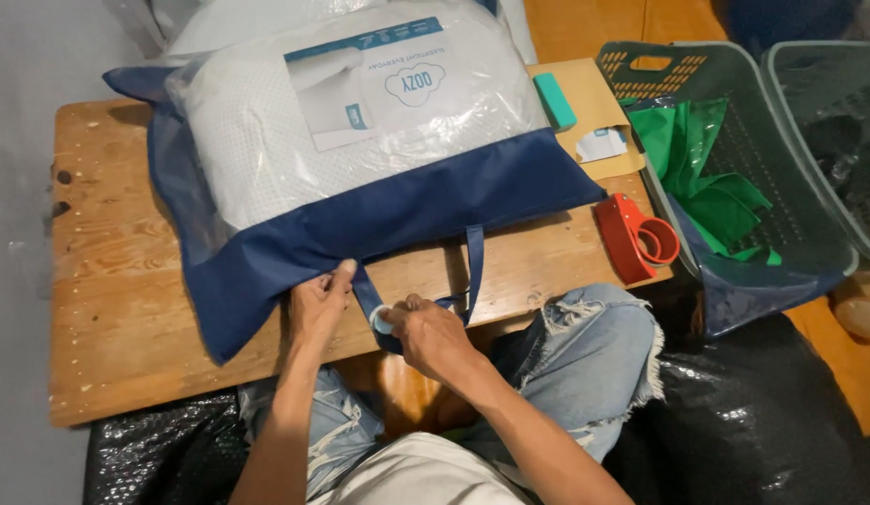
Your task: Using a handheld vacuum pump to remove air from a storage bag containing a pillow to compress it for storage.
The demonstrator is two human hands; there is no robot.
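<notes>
Two hands work at the near edge of a navy bag [388, 224] lying on the table [117, 281] — left hand [318, 304] pinches its hem, right hand [430, 337] pinches a small pale disc [383, 321] against the strap [472, 262]. Right of the bag — a red tape dispenser [636, 236], then a green basket [781, 187].

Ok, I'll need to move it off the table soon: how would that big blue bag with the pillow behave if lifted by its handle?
Probably light for its bulk: the blue bag holds a puffy white pillow. Its thin fabric creases, so it would likely sag. The handle hangs limp, so expect swinging.
</notes>
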